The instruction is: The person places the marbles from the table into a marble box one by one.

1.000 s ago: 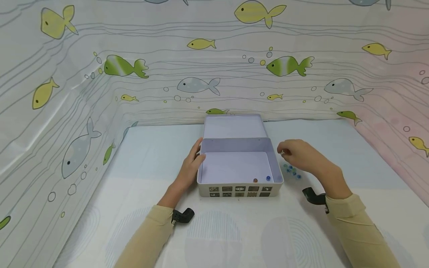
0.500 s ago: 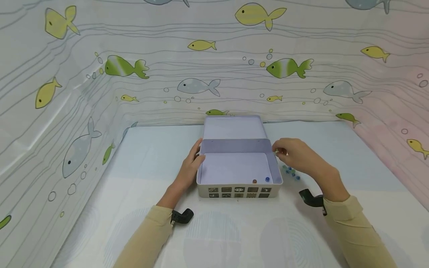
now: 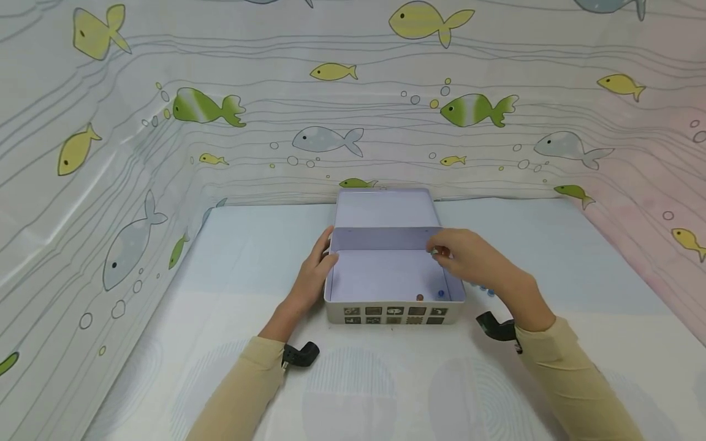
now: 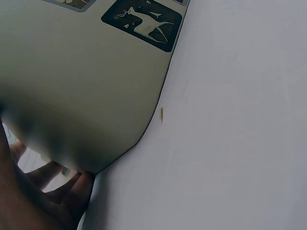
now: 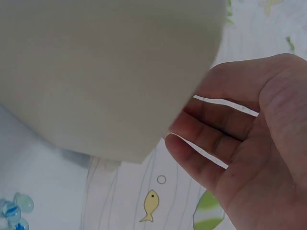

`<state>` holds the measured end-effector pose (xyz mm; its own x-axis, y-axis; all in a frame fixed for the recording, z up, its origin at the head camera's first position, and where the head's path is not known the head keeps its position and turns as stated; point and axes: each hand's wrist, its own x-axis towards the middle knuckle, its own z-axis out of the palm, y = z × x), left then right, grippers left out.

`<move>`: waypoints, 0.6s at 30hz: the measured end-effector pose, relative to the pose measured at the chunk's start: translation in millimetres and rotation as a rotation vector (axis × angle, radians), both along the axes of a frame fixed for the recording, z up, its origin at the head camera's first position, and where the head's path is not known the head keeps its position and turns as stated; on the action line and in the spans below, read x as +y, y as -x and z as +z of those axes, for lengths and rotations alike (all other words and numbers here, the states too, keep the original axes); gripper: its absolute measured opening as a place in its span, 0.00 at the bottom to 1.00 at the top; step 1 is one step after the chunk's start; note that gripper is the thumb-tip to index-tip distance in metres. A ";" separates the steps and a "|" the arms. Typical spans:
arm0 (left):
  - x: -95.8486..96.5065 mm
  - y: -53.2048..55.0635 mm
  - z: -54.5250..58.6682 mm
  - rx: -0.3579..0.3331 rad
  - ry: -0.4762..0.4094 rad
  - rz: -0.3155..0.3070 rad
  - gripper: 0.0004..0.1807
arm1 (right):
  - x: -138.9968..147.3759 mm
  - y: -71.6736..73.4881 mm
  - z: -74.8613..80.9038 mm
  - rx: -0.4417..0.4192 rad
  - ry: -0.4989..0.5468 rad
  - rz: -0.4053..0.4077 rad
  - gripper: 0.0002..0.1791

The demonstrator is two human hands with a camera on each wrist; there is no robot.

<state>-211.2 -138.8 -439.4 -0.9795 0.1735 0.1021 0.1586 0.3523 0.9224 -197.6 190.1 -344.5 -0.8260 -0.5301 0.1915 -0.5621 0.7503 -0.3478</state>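
A pale tin box (image 3: 337, 312) with a lilac inside stands with its hinged lid (image 3: 386, 208) laid back. My left hand (image 3: 309, 277) grips the box's left wall, thumb at the rim and fingers along the outside. Over the box's right side, my right hand (image 3: 474, 257) pinches a small greenish marble (image 3: 432, 252) between thumb and fingertips. In the right wrist view the box wall hides those fingertips and the marble. A brown marble (image 3: 420, 297) and a blue marble (image 3: 440, 294) lie inside near the front right corner.
Several blue and green glass marbles (image 5: 10, 210) lie on the table right of the box, partly behind my right hand in the head view. A fish-patterned sheet (image 3: 265, 122) rises behind and at both sides of the pale tabletop (image 3: 248, 245).
My right hand has moved left with the marble, from beside the box, across its right rim, to above the inside. My left hand has stayed on the box.
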 end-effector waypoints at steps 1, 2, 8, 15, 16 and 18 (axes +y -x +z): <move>0.0 -0.1 0.2 -0.001 0.002 0.001 0.33 | -2.2 0.5 -0.4 -0.003 -0.004 0.004 0.09; -0.1 -0.1 0.4 -0.001 0.003 0.002 0.33 | -4.6 0.8 -0.5 -0.005 -0.006 0.009 0.09; 1.1 0.7 0.5 0.011 0.004 -0.011 0.34 | -15.6 2.5 -4.2 0.007 -0.022 0.049 0.09; 2.9 -9.8 18.8 -0.005 0.006 -0.037 0.35 | -26.3 3.6 -12.9 0.013 -0.043 0.114 0.07; 3.2 -12.6 24.3 -0.011 0.006 -0.044 0.35 | -27.8 3.3 -14.0 0.009 -0.046 0.117 0.07; 3.5 -17.2 33.3 -0.027 0.002 -0.052 0.35 | -30.7 2.9 -16.0 -0.001 -0.051 0.120 0.07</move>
<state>-194.0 -135.3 -406.2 -0.9716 0.2241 0.0756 0.1518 0.3457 0.9260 -200.5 159.3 -360.4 -0.7563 -0.6341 0.1610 -0.6485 0.6943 -0.3122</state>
